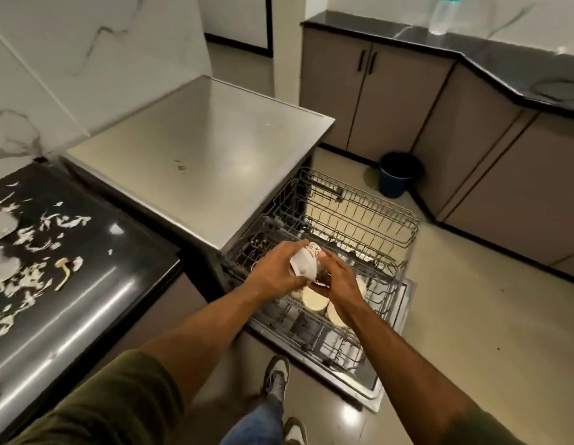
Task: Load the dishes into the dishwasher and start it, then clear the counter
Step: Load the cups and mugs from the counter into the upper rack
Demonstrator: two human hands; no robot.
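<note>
Both my hands hold a white cup with a brown pattern (pixel 306 262), tipped on its side above the dishwasher. My left hand (pixel 274 271) grips its left side and my right hand (pixel 338 282) wraps its right side. Below them the lower rack (pixel 314 332) is pulled out over the open door (pixel 369 380) and carries pale round dishes (pixel 314 300). The upper rack (pixel 359 213) is also pulled out, and I see nothing in it. The steel dishwasher top (pixel 202 155) lies to the left.
A black counter (pixel 86 284) at the left is strewn with vegetable peels and scraps (pixel 32 239), with pale plates at its left edge. A dark blue bucket (pixel 398 173) stands on the floor by the beige cabinets (pixel 471 149). A plastic bottle (pixel 442 14) stands on the far counter. My shoes (pixel 276 377) are near the door.
</note>
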